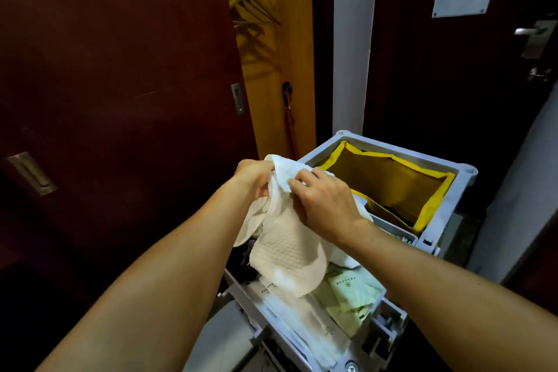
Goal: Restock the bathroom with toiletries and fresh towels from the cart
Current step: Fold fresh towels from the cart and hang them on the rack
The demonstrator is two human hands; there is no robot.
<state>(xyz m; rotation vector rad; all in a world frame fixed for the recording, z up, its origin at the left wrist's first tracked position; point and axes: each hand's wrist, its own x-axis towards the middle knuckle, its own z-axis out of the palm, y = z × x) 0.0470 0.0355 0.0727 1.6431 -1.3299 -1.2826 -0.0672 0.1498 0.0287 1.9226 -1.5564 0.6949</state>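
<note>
White waffle-weave cloth filled both my hands: the towel (pixel 283 248) hung in the air above the near end of the cart (pixel 434 190), its lower folds drooping toward the tray of packets below. I had my left hand (pixel 255 177) gripping the upper edge from the far side, fingers (pixel 262 190) curled into the fabric, while my right hand (pixel 324 199) pinched the same edge just beside it, thumb and fingertips closed on a fold. Holding it high by one edge seemed the sensible way to let the rest fall open, so I could find its corners and fold it properly before carrying it in (a bunched towel is no good on a rail). Pale green toiletry sachets (pixel 351 296) lay under it in the grey tray, untouched, and more white linen sat heaped beside them. Beyond my hands the yellow-lined bag (pixel 389 187) gaped open at the far end of the cart, kept apart, I judged, for soiled things. A dark wooden door (pixel 120 84) stood to my left.
</note>
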